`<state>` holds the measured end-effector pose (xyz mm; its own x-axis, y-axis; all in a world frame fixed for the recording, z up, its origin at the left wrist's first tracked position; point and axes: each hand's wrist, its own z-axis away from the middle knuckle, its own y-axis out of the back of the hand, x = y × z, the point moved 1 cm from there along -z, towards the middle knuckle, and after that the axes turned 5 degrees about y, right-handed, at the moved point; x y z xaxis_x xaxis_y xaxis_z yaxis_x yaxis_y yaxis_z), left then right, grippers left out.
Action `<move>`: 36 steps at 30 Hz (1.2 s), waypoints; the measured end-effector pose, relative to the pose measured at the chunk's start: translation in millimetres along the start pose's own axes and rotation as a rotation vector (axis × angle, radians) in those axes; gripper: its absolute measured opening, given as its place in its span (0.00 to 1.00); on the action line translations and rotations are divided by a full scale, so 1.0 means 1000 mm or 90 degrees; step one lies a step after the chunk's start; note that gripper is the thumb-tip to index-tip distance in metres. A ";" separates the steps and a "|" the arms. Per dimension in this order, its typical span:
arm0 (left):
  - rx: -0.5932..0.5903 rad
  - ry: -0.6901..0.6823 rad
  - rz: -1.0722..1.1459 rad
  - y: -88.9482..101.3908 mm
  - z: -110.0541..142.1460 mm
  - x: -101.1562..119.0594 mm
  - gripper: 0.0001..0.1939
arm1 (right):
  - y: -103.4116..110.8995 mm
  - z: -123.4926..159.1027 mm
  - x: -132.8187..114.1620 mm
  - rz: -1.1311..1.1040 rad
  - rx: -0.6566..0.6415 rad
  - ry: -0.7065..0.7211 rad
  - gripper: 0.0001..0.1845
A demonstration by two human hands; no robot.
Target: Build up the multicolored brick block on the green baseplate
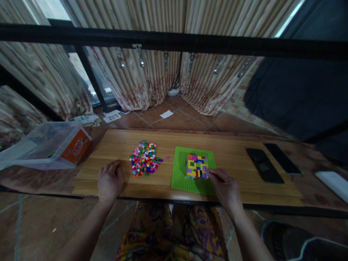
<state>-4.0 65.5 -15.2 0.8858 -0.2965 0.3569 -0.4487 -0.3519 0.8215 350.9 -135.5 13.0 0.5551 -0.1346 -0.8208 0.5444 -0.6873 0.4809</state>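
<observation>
A block built of many-coloured toy bricks (197, 166) stands on a bright green studded baseplate (179, 181). My right hand (227, 188) is at the block's right side, thumb and forefinger pinched together at its near right corner. Whatever is between those fingertips is too small to make out. To the left lies a loose pile of small coloured bricks (144, 161), with one pink brick (168, 158) apart from it, towards the baseplate. My left hand (111, 181) rests on the table left of the pile, its fingers loosely curled in, with nothing seen in them.
The wooden table (160, 188) carries two dark phones, one nearer (265, 165) and one farther right (282, 158). A clear plastic bin (54, 145) with an orange label stands at the left end. A white object (333, 185) lies far right. A dark rail (174, 41) crosses above.
</observation>
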 end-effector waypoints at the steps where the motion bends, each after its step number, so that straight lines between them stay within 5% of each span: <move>1: 0.000 0.000 -0.002 0.000 0.000 0.000 0.17 | 0.000 -0.001 0.001 -0.001 -0.005 -0.004 0.20; 10: 0.000 -0.004 -0.016 0.000 0.000 0.000 0.17 | -0.002 -0.004 0.000 0.016 -0.011 -0.045 0.20; 26: -0.005 0.003 -0.013 -0.001 0.000 -0.001 0.17 | -0.014 -0.006 -0.001 -0.224 0.089 -0.260 0.25; 36: -0.009 0.016 0.006 -0.002 0.001 -0.001 0.18 | -0.015 -0.006 -0.002 -0.231 0.078 -0.279 0.26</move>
<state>-4.0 65.5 -17.7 0.8846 -0.2771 0.3751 -0.4550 -0.3372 0.8241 345.0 -120.1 9.5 0.0201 -0.1405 -0.9899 0.5593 -0.8191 0.1276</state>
